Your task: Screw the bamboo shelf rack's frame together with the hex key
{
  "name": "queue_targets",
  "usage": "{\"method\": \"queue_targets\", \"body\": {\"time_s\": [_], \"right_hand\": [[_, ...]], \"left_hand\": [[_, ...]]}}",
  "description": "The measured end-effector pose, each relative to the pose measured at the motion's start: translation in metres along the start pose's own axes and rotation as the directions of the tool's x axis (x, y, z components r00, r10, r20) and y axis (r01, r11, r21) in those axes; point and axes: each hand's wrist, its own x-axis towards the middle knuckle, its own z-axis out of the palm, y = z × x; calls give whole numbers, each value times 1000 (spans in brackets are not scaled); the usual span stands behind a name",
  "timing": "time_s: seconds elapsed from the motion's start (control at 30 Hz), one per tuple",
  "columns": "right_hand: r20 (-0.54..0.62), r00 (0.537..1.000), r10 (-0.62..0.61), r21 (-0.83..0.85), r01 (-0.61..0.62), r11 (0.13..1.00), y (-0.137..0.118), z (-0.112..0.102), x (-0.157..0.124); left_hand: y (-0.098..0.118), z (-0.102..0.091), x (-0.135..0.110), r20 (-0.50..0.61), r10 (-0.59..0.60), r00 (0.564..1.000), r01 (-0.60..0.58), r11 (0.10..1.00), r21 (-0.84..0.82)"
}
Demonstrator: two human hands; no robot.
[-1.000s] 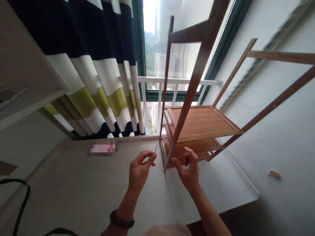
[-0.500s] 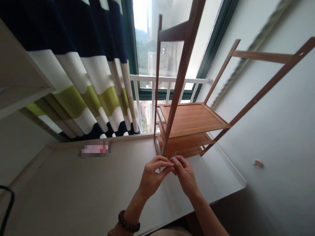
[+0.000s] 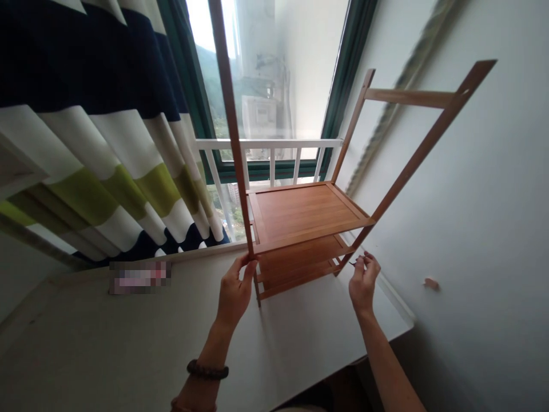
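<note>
A brown wooden shelf rack (image 3: 309, 212) with several tiers stands on the white surface by the window. My left hand (image 3: 235, 289), with a dark beaded bracelet at the wrist, is closed around its front left post, just below the top board. Beside the front right post, my right hand (image 3: 363, 280) is pinched, apart from the rack. A small thin dark piece (image 3: 352, 263) pokes out from its fingertips, too small to name. Both right posts rise above the board, joined by a crossbar (image 3: 412, 97).
White surface (image 3: 180, 332) spreads under the rack; its front right edge drops to a dark space. A blurred flat item (image 3: 139, 277) lies near the back left. Striped curtain (image 3: 107, 154), white railing (image 3: 274, 143) and right wall (image 3: 480, 217) with a small hook (image 3: 431, 284) surround it.
My hands were together before the rack and have moved apart: the left onto the front left post, the right out to the right with the thin piece. The view has shifted.
</note>
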Motion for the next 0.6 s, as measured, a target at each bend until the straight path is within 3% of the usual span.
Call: {"method": "queue_targets", "body": {"time_s": [0.17,0.3,0.43,0.6], "right_hand": [[20,982,186,239,-185,953,46,2,37],[84,937,338,403,-342,849,69,10,51],[153,931,333,446,-365,817,79,10,57],[254,923,289,392,-372,841,75,4,52]], "left_hand": [[-1,8,-1,-111,-38,993,38,999,3],[-8,23,-5,-166,-95,982,60,978,-202],[-18,44,-6,-194,-170,966,59,879,-474],[-22,57,1,-401,-276,874,1,825,-565]]}}
